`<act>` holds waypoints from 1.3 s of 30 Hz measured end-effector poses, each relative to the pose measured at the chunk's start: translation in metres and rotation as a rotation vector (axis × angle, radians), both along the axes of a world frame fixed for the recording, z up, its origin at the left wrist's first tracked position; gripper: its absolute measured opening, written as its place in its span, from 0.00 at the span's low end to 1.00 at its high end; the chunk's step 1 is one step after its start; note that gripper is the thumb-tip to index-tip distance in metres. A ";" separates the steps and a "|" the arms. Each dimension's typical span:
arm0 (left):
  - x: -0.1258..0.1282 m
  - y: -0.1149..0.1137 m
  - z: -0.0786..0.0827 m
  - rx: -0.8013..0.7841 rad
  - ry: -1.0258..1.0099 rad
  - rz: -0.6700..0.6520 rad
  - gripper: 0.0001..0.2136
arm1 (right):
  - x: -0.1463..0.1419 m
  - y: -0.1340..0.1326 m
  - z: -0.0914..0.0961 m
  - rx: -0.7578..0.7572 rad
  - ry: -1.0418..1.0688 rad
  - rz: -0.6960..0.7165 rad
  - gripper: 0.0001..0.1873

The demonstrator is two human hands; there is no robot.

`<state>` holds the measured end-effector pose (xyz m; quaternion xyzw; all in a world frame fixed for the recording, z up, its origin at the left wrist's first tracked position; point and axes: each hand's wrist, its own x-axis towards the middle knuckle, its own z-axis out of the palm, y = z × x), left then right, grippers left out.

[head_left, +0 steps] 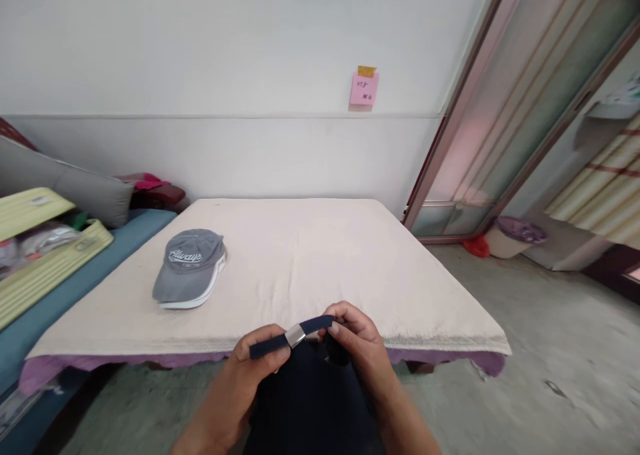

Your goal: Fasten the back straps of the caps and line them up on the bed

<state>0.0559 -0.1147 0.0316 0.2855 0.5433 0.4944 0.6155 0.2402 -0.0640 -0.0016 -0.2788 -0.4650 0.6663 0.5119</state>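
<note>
A navy fabric strap (318, 323) with a silver metal buckle (295, 335) stretches between my hands, just in front of the bed's near edge. My left hand (255, 361) pinches its left end, thumb close below the buckle. Closed on the right end is my right hand (357, 338), with thumb and fingertips together. Dark navy cloth (313, 401) hangs under the strap; where it joins the strap is hidden. To the left on the bed rests a grey cap (190, 265) with white lettering, on top of a whitish cap whose brim edge (193, 301) shows.
A cream cover (325, 255) lies over the bed, with purple cloth (445, 360) below its edge. At left are a grey cushion (95, 185) and yellow-green panels (55, 258). A pink note (365, 89) is taped to the wall. A bin (510, 238) stands right.
</note>
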 end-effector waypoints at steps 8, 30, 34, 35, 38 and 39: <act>-0.004 -0.004 0.007 0.123 0.250 0.132 0.15 | 0.000 0.003 -0.004 0.031 -0.142 -0.062 0.09; 0.018 0.016 -0.045 0.545 0.756 -0.166 0.10 | -0.013 -0.021 -0.023 0.674 -0.584 -0.306 0.13; 0.025 0.015 -0.045 0.560 0.654 -0.193 0.09 | -0.018 -0.023 -0.025 0.765 -0.615 -0.291 0.18; 0.025 0.014 -0.044 0.563 0.634 -0.190 0.09 | -0.018 -0.023 -0.025 0.758 -0.622 -0.293 0.18; 0.025 0.009 -0.036 0.560 0.596 -0.171 0.08 | -0.017 -0.027 -0.022 0.725 -0.629 -0.300 0.18; 0.025 0.007 -0.033 0.559 0.585 -0.165 0.08 | -0.016 -0.029 -0.019 0.711 -0.622 -0.309 0.17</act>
